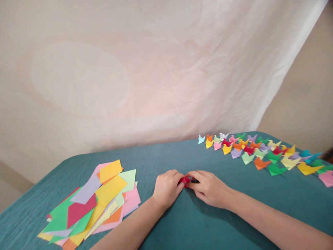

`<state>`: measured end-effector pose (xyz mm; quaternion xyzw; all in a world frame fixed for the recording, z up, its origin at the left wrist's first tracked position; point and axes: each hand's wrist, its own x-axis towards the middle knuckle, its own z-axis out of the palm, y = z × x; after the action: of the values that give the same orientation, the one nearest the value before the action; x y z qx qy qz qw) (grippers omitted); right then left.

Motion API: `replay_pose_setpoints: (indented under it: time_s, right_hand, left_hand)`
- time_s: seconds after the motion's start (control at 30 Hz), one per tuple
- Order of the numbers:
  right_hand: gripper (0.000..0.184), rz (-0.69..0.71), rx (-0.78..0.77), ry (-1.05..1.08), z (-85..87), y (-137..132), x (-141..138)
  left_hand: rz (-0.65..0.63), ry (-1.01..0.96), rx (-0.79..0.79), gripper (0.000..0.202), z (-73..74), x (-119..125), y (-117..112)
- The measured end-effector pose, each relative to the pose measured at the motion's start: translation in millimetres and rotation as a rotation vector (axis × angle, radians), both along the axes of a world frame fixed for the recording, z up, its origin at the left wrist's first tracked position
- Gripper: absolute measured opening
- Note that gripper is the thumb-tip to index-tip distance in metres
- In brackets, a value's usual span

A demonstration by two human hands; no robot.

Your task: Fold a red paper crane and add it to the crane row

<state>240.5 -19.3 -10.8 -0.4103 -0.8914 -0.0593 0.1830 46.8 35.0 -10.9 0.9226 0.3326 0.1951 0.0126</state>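
Note:
Between my two hands, near the middle of the table, is a small piece of folded red paper [185, 181]. My left hand [168, 188] pinches it from the left, thumb and fingers closed on its edge. From the right, my right hand [206, 185] grips its other side between the thumb and fingertips. My fingers cover much of the paper, so its exact folded shape cannot be made out.
A loose pile of coloured paper sheets [110, 189] lies on the left of the teal-covered table [156, 156]. Several rows of folded paper birds [260, 154] stand at the back right. Behind the table hangs a pale cloth [161, 76].

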Motion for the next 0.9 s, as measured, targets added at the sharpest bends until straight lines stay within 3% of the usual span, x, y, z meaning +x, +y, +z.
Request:
replay_pose_setpoints:
  time_s: [0.17, 0.27, 0.47, 0.67, 0.9]
  right_hand:
    - [0.028, 0.023, -0.012, 0.083, -4.6, 0.1, 2.1]
    - [0.028, 0.027, -0.023, 0.252, -8.5, 1.2, 3.5]
    - [0.017, -0.138, -0.176, 0.632, -14.5, 12.3, 6.3]
    - [0.015, -0.117, -0.36, 0.621, -13.4, 23.0, 7.4]
    - [0.018, -0.141, -0.418, 0.573, -14.3, 25.7, 6.7]
  left_hand:
    - [0.028, -0.08, -0.092, 0.014, 0.0, -1.1, -1.5]
    - [0.042, -0.079, -0.112, 0.012, 0.8, -0.2, -1.6]
    - [0.055, -0.075, -0.141, 0.012, 2.8, -0.1, -1.1]
    - [0.064, -0.064, -0.16, 0.015, 1.6, -0.3, -0.3]
    - [0.074, -0.061, -0.173, 0.016, 1.2, 1.5, 1.2]
